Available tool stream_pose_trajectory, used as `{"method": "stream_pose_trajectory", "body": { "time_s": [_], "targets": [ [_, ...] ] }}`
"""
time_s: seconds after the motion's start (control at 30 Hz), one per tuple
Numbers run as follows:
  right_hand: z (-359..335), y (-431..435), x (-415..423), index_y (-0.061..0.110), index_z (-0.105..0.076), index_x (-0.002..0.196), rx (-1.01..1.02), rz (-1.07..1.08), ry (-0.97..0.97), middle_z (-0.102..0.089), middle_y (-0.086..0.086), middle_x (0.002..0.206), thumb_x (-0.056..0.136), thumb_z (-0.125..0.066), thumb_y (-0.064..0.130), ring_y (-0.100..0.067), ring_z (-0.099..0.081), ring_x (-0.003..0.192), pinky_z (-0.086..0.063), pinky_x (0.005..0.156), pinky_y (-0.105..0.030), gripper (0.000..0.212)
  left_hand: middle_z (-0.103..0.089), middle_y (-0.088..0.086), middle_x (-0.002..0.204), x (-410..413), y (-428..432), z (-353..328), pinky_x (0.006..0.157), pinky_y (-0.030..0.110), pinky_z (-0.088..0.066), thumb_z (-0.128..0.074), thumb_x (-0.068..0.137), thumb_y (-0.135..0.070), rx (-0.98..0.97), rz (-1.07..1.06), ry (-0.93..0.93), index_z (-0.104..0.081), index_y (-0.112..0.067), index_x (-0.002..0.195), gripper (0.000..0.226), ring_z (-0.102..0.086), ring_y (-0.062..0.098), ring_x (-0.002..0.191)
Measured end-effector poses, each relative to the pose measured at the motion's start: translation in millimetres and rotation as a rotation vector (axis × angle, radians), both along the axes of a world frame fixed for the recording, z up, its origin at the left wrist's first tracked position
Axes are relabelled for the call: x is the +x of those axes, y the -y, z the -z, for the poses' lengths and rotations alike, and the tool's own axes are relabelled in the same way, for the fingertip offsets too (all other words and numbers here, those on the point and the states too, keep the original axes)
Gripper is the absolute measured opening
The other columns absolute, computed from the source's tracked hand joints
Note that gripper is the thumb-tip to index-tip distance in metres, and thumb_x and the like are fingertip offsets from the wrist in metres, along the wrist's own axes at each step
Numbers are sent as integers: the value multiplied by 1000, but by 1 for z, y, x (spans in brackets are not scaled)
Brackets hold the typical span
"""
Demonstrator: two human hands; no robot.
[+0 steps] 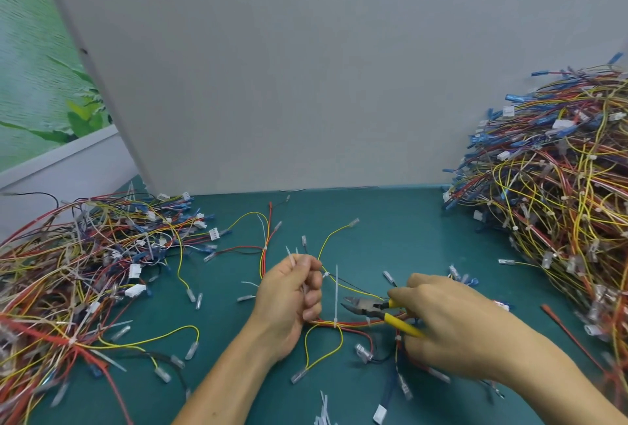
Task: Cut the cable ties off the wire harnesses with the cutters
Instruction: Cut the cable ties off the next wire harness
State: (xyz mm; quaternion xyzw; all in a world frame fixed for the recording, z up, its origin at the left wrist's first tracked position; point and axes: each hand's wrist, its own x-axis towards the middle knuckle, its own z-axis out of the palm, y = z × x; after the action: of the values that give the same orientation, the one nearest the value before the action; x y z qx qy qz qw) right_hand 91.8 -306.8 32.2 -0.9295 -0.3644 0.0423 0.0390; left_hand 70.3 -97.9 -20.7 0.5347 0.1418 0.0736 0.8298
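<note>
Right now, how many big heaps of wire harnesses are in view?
2: the left heap, low; the right heap, taller. Both run out of frame.

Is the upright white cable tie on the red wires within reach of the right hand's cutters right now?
Probably yes. The right hand holds the cutters, jaws open, pointing at the cable tie with nothing between; the left hand, gripping cut ties, sits clear beyond it.
</note>
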Motion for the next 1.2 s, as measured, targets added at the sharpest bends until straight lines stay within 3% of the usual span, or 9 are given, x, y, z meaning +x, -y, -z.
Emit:
{"method": "stream_pose_trajectory", "body": {
  "time_s": [0.07,0.17,0.3,0.4,0.47,0.63,0.83,0.97,1.2],
  "targets": [
    [4,-3,-2,28,-45,97,-33,-16,85,-48,4,103,92,-41,40,-24,-52,100,-34,76,-36,14,-44,-2,58,0,-1,1,38,18,-22,-48,98,-11,165,-36,29,-58,-5,83,19,-25,7,41],
    [9,-7,-5,27,-45,107,-67,5,142,-48,3,110,94,-39,41,-27,-50,105,-29,73,-36,20,-49,-11,59,-3,-7,3,46,16,-32,-70,84,-11,567,8,81,-68,-13,86,4,-36,6,47],
    [13,-11,-11,25,-49,109,-71,39,183,-48,-1,109,96,-36,36,-29,-53,103,-28,68,-34,22,-59,-21,65,-5,-12,8,60,21,-42,-79,76,-23,980,130,58,-71,-34,87,18,-43,2,52],
    [14,-14,-13,24,-54,108,-93,27,217,-50,-4,107,94,-36,30,-31,-52,99,-26,68,-35,24,-66,-9,72,-4,-13,8,67,30,-50,-71,71,-32,986,188,71,-72,-30,74,3,-59,13,64],
    [14,-16,-13,23,-54,106,-106,19,212,-49,-4,105,92,-38,28,-31,-51,99,-26,69,-36,22,-65,-1,70,-4,-13,7,62,28,-50,-69,73,-30,974,206,80,-68,-26,72,4,-57,14,63],
    [15,-17,-14,25,-53,104,-121,16,184,-49,-3,107,91,-39,29,-30,-51,101,-26,69,-36,20,-58,-10,64,-5,-14,7,56,20,-45,-71,83,-10,888,233,65,-66,-24,66,23,-47,8,60],
    [17,-20,-14,24,-52,106,-130,4,194,-48,-3,106,93,-38,25,-30,-50,100,-24,68,-35,19,-60,-3,68,-6,-13,6,57,19,-46,-70,83,-8,852,227,77,-67,-20,67,20,-49,10,63],
    [19,-19,-12,23,-51,105,-130,-32,198,-36,-3,92,93,-39,20,-29,-50,97,-24,67,-35,17,-62,1,70,-5,-13,7,56,19,-46,-71,82,-6,837,210,76,-66,-25,64,26,-51,10,64],
    [18,-19,-11,23,-48,98,-166,-57,182,-33,-2,84,89,-41,12,-31,-51,94,-19,54,-38,15,-63,2,72,-6,-12,7,57,23,-48,-71,81,-6,846,202,71,-65,-26,62,29,-53,11,65]
  ]
}}
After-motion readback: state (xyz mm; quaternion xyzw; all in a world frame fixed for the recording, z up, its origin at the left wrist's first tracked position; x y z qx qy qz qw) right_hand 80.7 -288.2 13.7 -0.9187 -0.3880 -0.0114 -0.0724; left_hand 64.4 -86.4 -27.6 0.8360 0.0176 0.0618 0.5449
